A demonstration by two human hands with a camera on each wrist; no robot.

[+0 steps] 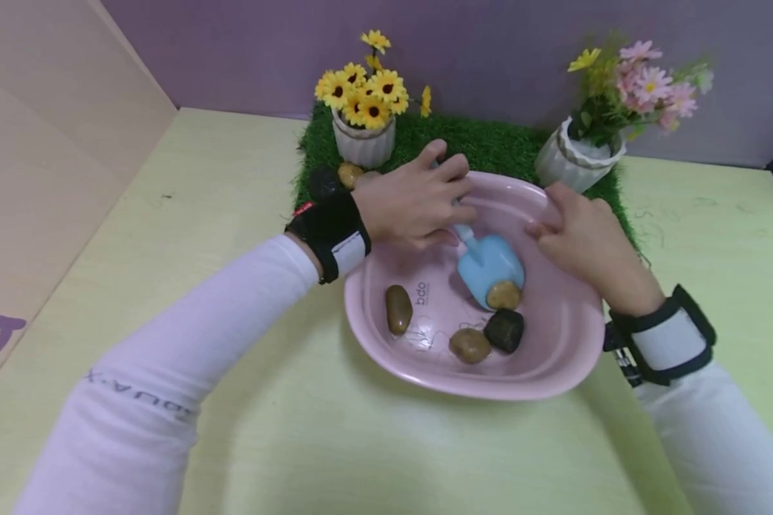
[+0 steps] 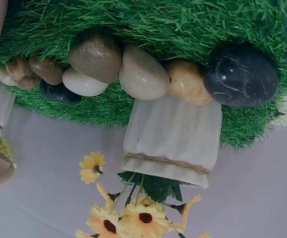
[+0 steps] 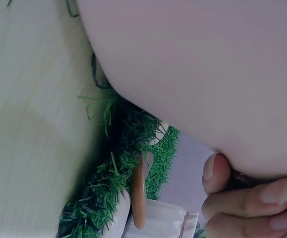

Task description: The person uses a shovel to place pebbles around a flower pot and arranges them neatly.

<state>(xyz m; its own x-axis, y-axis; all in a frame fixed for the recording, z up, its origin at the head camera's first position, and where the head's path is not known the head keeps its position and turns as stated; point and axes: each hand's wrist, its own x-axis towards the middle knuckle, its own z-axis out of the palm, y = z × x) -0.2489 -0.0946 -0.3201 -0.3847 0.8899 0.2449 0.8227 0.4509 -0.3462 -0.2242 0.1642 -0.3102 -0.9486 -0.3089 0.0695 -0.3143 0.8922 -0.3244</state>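
Note:
A pink basin (image 1: pixel 419 361) stands tilted over the table and the edge of the grass mat. My right hand (image 1: pixel 586 236) grips its far right rim; in the right wrist view the fingers (image 3: pixel 247 198) curl against the basin's wall (image 3: pixel 193 74). My left hand (image 1: pixel 419 197) reaches over the far left rim and holds the handle of a light blue toy shovel (image 1: pixel 489 261), its blade down in the basin. Inside lie a long brown stone (image 1: pixel 399 310), a tan stone (image 1: pixel 504 295) touching the blade, a black stone (image 1: pixel 504 330) and another brown stone (image 1: pixel 470 345).
Behind the basin lies a green grass mat (image 1: pixel 489 146). It bears a pot of yellow flowers (image 1: pixel 363 143), a tilted-looking pot of pink flowers (image 1: pixel 573 157) and a row of stones, including a large black stone (image 2: pixel 241 74). A purple wall (image 1: pixel 489 57) rises behind.

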